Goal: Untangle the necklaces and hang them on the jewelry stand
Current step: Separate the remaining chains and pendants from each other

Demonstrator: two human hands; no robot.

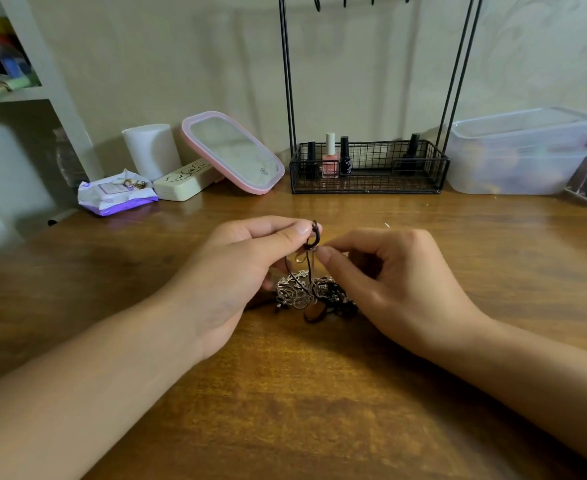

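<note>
Between both hands, tangled necklaces (306,292) on the table (285,393); left hand (247,261) and right hand (385,282) pinching lifted cords.

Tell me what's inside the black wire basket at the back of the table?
The wire basket holds nail polish bottles: one pink bottle with a white cap and several dark bottles. The mesh hides their lower parts, so I can't tell if anything small lies on the bottom.

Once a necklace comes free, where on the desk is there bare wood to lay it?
Bare wood lies between the left hand and the purple wipes pack, and between the right hand and the clear plastic container. A strip also runs before the wire basket. Crowded: the necklace tangle between the hands, and the back row along the wall.
</note>
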